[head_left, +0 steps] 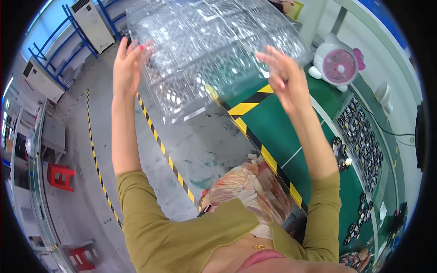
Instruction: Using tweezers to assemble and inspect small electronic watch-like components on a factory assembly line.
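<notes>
A large clear plastic blister tray (205,50) with many moulded pockets spreads out ahead of me, partly over the green table (259,118) and partly over the floor. My left hand (129,70) is raised at the tray's left edge, fingers stretched and slightly blurred. Near the tray's right side is my right hand (287,77), its fingers spread and bent, also smeared a little by motion. Neither hand shows a grip on the tray, and I cannot tell whether the fingertips touch it.
On the right, a pink and white fan (339,63) stands beside a tray of small black parts (362,136). More loose black parts (359,218) lie nearer me. Yellow-black tape (268,161) lines the table edge. Red stools (61,177) and blue racks (57,59) are at left.
</notes>
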`<state>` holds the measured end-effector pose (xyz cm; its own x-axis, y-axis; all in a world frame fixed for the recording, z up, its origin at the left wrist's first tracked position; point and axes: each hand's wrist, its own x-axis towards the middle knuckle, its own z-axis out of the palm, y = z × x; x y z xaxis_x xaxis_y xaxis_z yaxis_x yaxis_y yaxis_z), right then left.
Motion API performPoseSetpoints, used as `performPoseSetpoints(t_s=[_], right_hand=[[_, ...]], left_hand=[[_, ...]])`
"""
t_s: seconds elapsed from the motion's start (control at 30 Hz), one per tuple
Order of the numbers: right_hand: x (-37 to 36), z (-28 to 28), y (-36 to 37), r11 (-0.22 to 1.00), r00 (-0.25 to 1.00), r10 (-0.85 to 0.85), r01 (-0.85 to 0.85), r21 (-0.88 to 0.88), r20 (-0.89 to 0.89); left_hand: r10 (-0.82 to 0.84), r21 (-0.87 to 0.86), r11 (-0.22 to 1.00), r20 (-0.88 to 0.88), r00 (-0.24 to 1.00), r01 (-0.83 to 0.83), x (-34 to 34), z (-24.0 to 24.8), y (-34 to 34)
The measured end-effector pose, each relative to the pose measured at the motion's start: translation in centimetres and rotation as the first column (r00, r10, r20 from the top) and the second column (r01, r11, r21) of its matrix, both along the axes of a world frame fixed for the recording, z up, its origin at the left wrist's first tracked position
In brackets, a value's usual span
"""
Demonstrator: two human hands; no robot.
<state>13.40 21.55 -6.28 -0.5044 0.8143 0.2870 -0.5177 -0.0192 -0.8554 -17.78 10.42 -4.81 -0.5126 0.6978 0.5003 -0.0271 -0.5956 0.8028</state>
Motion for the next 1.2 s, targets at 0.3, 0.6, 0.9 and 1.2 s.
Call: performPoseSetpoints(t_s=[0.3, 0.6, 0.9, 1.2], right_hand=[[-11.2, 4.9, 15.8, 0.980, 0.981, -0.196, 0.196, 0.028, -0.005], [-16.2, 1.3, 26.1, 0.922, 0.807, -0.361, 0.233, 0.310, 0.467], [-16.3, -1.5, 29.6, 0.943, 0.567, -0.264, -0.016, 0.331, 0.780], [-17.8, -3.5, 31.6, 0.965, 0.744, -0.175, 0.000, 0.261, 0.645]], left_hand=[[0.081, -0.030, 0.996, 0.036, 0.996, -0.080, -14.8, 2.4, 10.2], [0.252, -0.373, 0.899, 0.013, 0.968, -0.229, -19.3, -3.8, 18.0], [0.258, -0.462, 0.850, -0.053, 0.965, -0.253, -17.1, -6.0, 17.3], [0.161, -0.397, 0.911, 0.107, 0.981, -0.106, -17.6, -6.5, 17.3]])
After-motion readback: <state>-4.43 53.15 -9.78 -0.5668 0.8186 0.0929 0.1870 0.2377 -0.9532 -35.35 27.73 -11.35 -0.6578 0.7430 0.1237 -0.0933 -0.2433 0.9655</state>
